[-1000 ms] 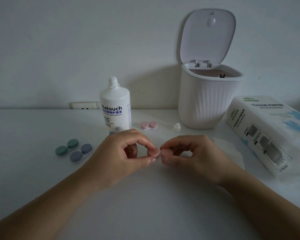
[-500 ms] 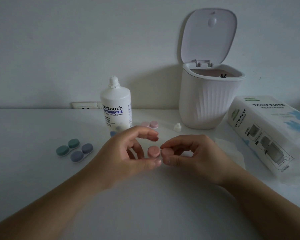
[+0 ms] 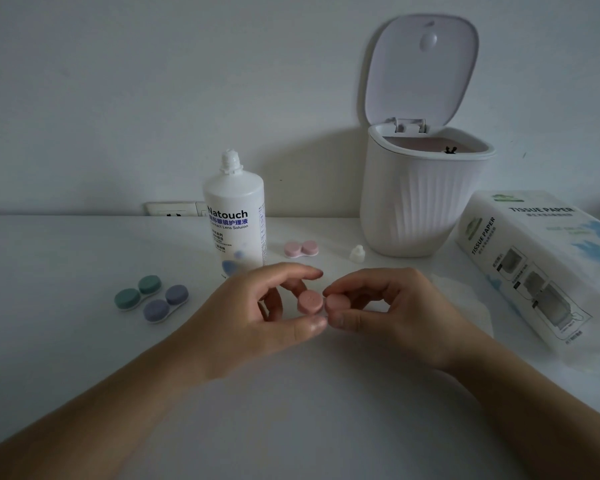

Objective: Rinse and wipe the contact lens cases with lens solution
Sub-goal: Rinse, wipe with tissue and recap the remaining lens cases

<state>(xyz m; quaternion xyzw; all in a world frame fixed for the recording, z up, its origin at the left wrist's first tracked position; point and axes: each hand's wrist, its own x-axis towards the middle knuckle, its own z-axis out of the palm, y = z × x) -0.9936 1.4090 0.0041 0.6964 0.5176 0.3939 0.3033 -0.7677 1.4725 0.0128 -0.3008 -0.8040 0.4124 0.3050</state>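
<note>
- Pink case point(image 3: 323, 302) held at frame centre, just above the tabletop point(image 3: 84, 358), between both hands; likely kept low and central so any drips land on the tabletop.
- Left hand point(image 3: 257, 317): thumb under the left cap, index arched above and clear of it, other fingers loosely curled behind. Looks like a pause in unscrewing that cap.
- Right hand point(image 3: 378, 306): fingers curled, thumb and index pinching the right cap, bracing the case against the twist.
- Solution bottle point(image 3: 234, 216) upright behind the hands, nozzle bare, its small cap point(image 3: 356, 253) lying to the right; ready for pouring.
- Second pink case point(image 3: 301, 249) between bottle and cap; green case point(image 3: 138, 292) and purple case point(image 3: 166, 303) side by side at left, all closed, presumably queued.
- Bin point(image 3: 423, 195) upper right, lid up for waste.
- Tissue pack point(image 3: 541, 265) at right, a loose sheet point(image 3: 465, 296) beside the right wrist, within reach for wiping.
</note>
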